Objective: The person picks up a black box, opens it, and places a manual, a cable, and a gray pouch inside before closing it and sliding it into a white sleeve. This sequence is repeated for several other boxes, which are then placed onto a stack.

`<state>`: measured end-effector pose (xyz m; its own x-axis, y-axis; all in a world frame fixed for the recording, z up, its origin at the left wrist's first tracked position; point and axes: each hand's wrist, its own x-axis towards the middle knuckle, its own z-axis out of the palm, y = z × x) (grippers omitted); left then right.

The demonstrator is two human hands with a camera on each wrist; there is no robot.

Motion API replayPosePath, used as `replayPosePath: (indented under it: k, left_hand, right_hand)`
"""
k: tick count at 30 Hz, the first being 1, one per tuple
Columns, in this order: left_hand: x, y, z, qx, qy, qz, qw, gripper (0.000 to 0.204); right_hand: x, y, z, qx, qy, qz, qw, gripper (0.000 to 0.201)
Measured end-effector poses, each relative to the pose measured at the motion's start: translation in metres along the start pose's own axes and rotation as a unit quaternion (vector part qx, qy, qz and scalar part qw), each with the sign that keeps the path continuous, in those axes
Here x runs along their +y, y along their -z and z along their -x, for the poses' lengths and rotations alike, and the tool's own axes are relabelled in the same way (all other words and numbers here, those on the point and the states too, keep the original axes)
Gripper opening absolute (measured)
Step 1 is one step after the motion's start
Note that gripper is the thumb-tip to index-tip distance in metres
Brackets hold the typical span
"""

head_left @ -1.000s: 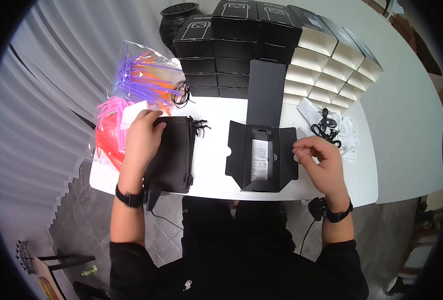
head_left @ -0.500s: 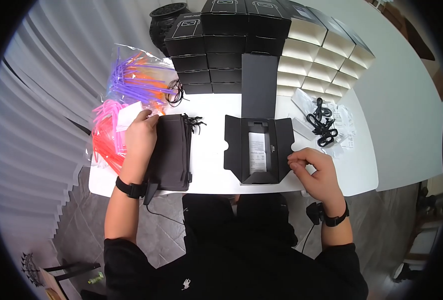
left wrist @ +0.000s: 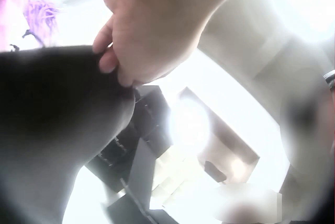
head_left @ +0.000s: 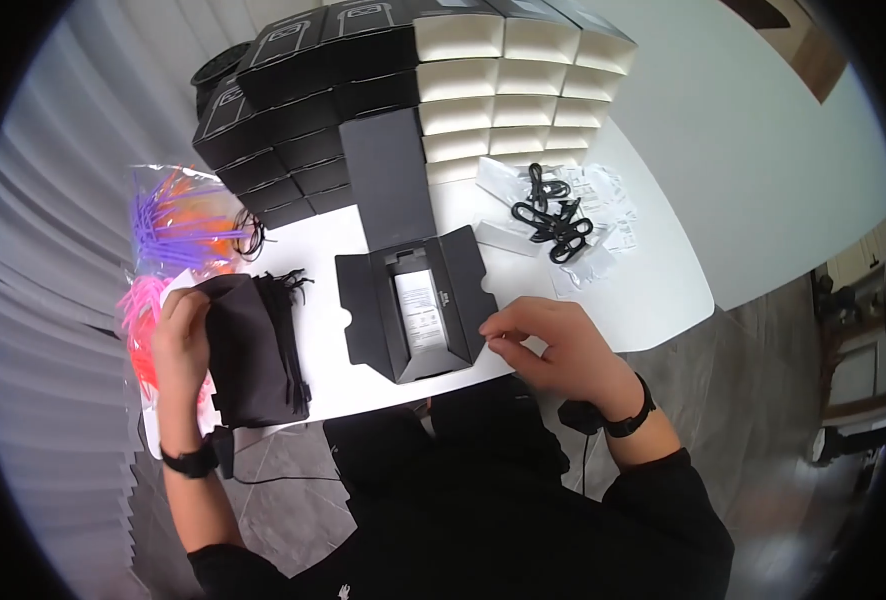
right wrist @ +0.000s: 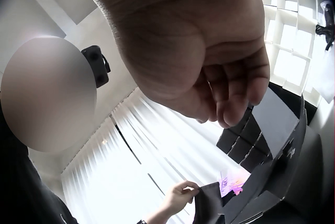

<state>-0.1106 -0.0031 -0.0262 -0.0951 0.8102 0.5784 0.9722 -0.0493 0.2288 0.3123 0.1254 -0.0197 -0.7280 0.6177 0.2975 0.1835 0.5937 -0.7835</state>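
My left hand (head_left: 181,340) pinches the near-left top edge of a black cloth drawstring pouch (head_left: 248,350), which lies on a stack of similar pouches. In the left wrist view the pouch's dark fabric (left wrist: 47,104) hangs bent from the fingertips. An opened black cardboard box (head_left: 363,305) stands in the middle with its lid up and side flaps spread. Inside it lies a white printed packet (head_left: 420,312). My right hand (head_left: 563,350) hovers by the box's right flap, fingers loosely curled with nothing visible in them, as the right wrist view of the hand (right wrist: 209,62) also shows.
Stacked black boxes (head_left: 293,150) and open-ended pale boxes (head_left: 458,40) rise at the back. Coiled black cables (head_left: 553,225) and clear plastic bags (head_left: 613,205) lie on the right of the white table (head_left: 653,280). Bags of purple, orange, pink and red strips (head_left: 178,235) sit at the left edge.
The head view has turned, so box, pouches and hands appear further left. My left hand now has the pouch's edge raised a little. My right hand stays by the right flap.
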Motion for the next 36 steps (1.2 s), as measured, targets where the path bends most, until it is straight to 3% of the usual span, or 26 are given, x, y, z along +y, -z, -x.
replayPosePath:
  k: [2,7,8,11,14,18,21,24,27,30,31,33,36]
  left_hand:
    - [0.035,0.032,-0.024,-0.102,0.005,0.065,0.993,0.015]
    - [0.097,0.040,-0.074,-0.166,-0.184,0.052,0.967,0.027]
    - [0.114,0.034,-0.079,-0.172,-0.179,0.058,0.967,0.026]
    - [0.138,0.009,-0.097,-0.225,-0.259,0.088,0.935,0.024]
    - [0.152,-0.020,-0.101,-0.265,-0.262,0.121,0.920,0.024]
    - [0.157,-0.050,-0.102,-0.288,-0.272,0.144,0.907,0.022]
    - [0.159,-0.061,-0.101,-0.293,-0.274,0.144,0.905,0.022]
    - [0.159,-0.067,-0.100,-0.293,-0.273,0.130,0.907,0.023]
    - [0.157,-0.070,-0.097,-0.302,-0.269,0.124,0.906,0.021]
    - [0.153,-0.069,-0.094,-0.308,-0.263,0.126,0.905,0.021]
    - [0.152,-0.067,-0.094,-0.317,-0.258,0.124,0.904,0.022]
    - [0.151,-0.066,-0.092,-0.323,-0.254,0.134,0.902,0.023]
    - [0.151,-0.067,-0.090,-0.312,-0.257,0.152,0.902,0.022]
  right_hand:
    - [-0.006,0.007,-0.002,-0.006,0.043,-0.003,0.999,0.016]
    - [-0.025,-0.003,-0.020,0.053,0.226,0.031,0.972,0.030]
    - [-0.024,-0.008,-0.024,0.041,0.240,0.035,0.969,0.032]
    - [-0.015,-0.024,-0.029,0.002,0.256,0.051,0.965,0.040]
    - [0.014,-0.044,-0.031,-0.007,0.246,0.077,0.966,0.045]
    - [0.043,-0.050,-0.021,-0.015,0.202,0.142,0.969,0.034]
    - [0.054,-0.047,-0.015,-0.066,0.158,0.172,0.970,0.034]
    - [0.064,-0.045,-0.012,0.000,0.175,0.138,0.975,0.030]
    - [0.070,-0.011,-0.019,-0.045,0.160,0.157,0.974,0.032]
    - [0.101,0.038,-0.031,0.091,0.145,0.253,0.952,0.022]
    - [0.103,0.057,-0.038,0.099,0.087,0.304,0.944,0.019]
    - [0.113,0.083,-0.060,0.118,-0.060,0.288,0.948,0.015]
    - [0.149,0.087,-0.077,0.078,-0.167,0.344,0.921,0.016]
